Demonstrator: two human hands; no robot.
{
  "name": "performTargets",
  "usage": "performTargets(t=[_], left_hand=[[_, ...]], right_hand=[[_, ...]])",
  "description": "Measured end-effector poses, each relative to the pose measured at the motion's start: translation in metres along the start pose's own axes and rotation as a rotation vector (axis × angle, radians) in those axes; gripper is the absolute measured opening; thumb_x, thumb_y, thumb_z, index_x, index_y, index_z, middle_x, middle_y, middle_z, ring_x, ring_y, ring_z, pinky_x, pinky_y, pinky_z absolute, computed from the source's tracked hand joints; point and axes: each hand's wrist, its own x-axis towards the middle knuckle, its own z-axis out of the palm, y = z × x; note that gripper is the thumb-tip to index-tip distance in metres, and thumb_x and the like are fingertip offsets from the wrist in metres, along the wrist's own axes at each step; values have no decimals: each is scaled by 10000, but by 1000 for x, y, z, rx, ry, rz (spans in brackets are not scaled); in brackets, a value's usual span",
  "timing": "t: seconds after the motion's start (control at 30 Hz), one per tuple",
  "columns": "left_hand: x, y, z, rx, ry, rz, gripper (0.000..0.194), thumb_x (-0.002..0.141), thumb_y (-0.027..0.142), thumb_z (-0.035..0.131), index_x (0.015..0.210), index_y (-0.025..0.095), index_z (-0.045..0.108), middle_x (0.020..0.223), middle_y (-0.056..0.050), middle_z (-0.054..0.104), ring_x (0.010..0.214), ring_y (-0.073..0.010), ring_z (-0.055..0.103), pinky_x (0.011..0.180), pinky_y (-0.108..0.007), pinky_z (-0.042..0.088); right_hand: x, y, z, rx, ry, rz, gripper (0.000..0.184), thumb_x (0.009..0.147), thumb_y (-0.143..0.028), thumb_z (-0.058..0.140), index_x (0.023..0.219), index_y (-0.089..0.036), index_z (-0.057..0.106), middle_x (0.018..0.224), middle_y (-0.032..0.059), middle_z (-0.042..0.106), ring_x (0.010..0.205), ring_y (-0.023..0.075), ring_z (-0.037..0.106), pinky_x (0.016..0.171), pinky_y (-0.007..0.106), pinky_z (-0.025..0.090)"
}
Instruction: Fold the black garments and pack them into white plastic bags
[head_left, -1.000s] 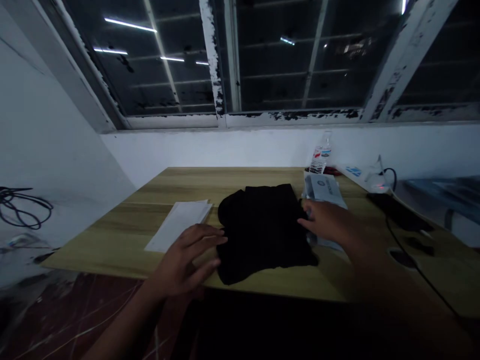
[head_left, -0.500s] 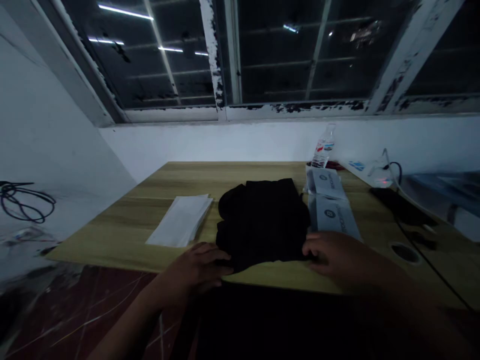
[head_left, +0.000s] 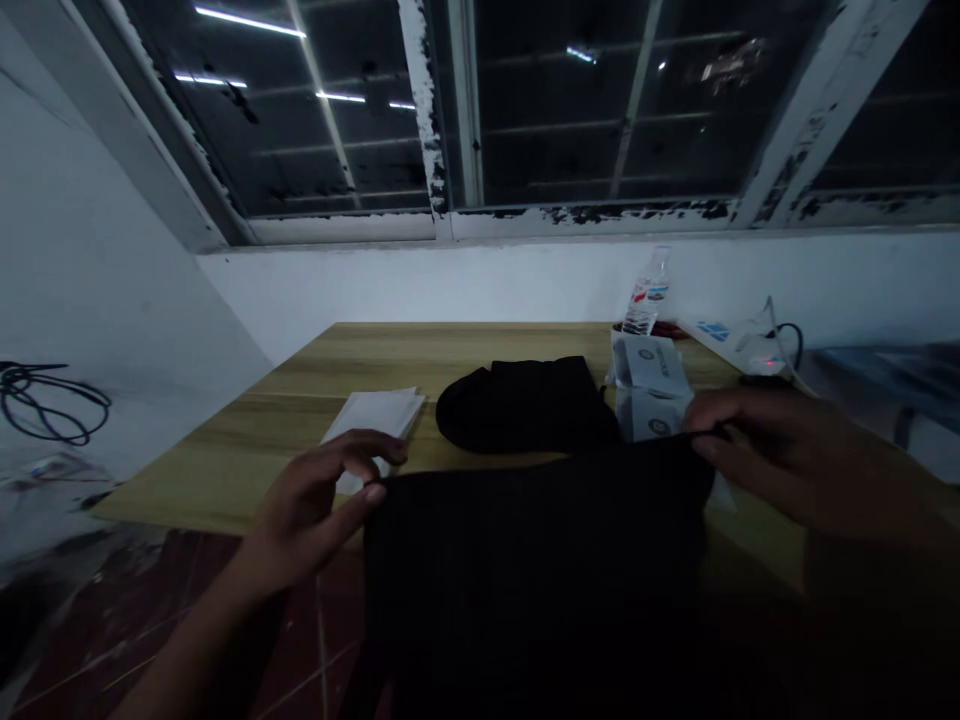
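- a black cloth garment [head_left: 525, 580] has just been lifted from a folded black cloth pile [head_left: 525, 405], left beyond the grip
- its edge is pinched by the right hand [head_left: 780, 450]
- the left hand [head_left: 315, 510] is held part-open at its corner, hold unclear

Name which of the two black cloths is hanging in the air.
The large black cloth, pinched at its top edge by the right hand; the other black cloth lies folded on the table.

A black fabric garment [head_left: 525, 580] hangs spread open at 6 o'clock, upper edge taut; a second black garment [head_left: 525, 405] lies folded on the tabletop [head_left: 285, 450] at 12 o'clock.
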Motion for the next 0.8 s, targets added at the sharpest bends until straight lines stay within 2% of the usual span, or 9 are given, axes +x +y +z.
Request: performTargets(t=[0.17, 0.27, 0.33, 0.47, 0.53, 0.63, 0.7, 0.77, 0.8], left_hand=[[37, -23, -9, -97, -330, -369, 266, 911, 422, 650, 792, 191, 592, 666, 14, 614, 590, -119, 557, 552, -221, 439], [64, -42, -17, -35, -395, -383, 251, 855, 441, 682, 840, 191, 657, 679, 14, 643, 600, -120, 570, 567, -219, 439], [90, -50, -26, 82, -301, -309, 249, 842, 446, 689, 860, 197, 697, 730, -4, 693, 651, -141, 616, 611, -238, 469], [156, -48, -45, 355, 134, -147, 226, 843, 430, 715, 906, 214, 740, 778, -17, 746, 734, -189, 682, 705, -287, 524], [186, -46, -50, 451, 300, -28, 191, 866, 375, 696, 959, 218, 753, 843, -18, 769, 809, -205, 709, 797, -313, 547], [206, -51, -46, 536, 366, 121, 215, 908, 289, 622, 1044, 193, 758, 973, -40, 789, 926, -219, 729, 904, -338, 548], [197, -62, -34, 561, 347, 156, 231, 929, 255, 581, 1058, 180, 758, 1022, -55, 791, 974, -226, 732, 935, -346, 544], [173, -78, -19, 523, 302, 168, 232, 953, 253, 557, 1041, 175, 756, 1035, -71, 793, 980, -223, 737, 931, -346, 550], [158, -87, -11, 476, 238, 179, 229, 967, 268, 553, 1026, 175, 754, 1026, -77, 793, 961, -214, 739, 910, -337, 556]], right_hand=[[29, 7, 1, -90, -28, 123, 243, 899, -482, 623, 908, -279, 756, 888, 42, 779, 754, 261, 715, 644, 376, 540], [49, 13, -1, -155, -19, 105, 270, 904, -471, 594, 890, -263, 764, 837, 43, 777, 720, 250, 703, 661, 374, 524], [68, 14, -6, -207, 127, 81, 265, 896, -453, 591, 877, -250, 760, 816, 47, 767, 725, 249, 691, 674, 374, 510], [121, 17, -14, -227, 579, 32, 218, 906, -365, 580, 937, -224, 743, 934, 74, 771, 895, 272, 682, 840, 419, 497], [148, 24, -15, -139, 679, 3, 230, 946, -382, 548, 1003, -248, 727, 1026, 85, 769, 993, 298, 654, 944, 465, 464], [166, 45, -11, -53, 701, -35, 284, 989, -464, 495, 1070, -294, 707, 1146, 83, 754, 1109, 334, 604, 1038, 514, 407], [160, 64, -7, -54, 691, -52, 315, 966, -516, 531, 1022, -272, 721, 1139, 87, 755, 1117, 334, 612, 1050, 511, 412], [141, 85, -2, -20, 487, -28, 376, 910, -578, 600, 947, -231, 739, 1063, 89, 767, 1053, 321, 656, 1004, 485, 459], [129, 95, 1, 24, 251, 2, 412, 887, -611, 622, 929, -221, 750, 1024, 85, 773, 1008, 310, 677, 962, 464, 485]])
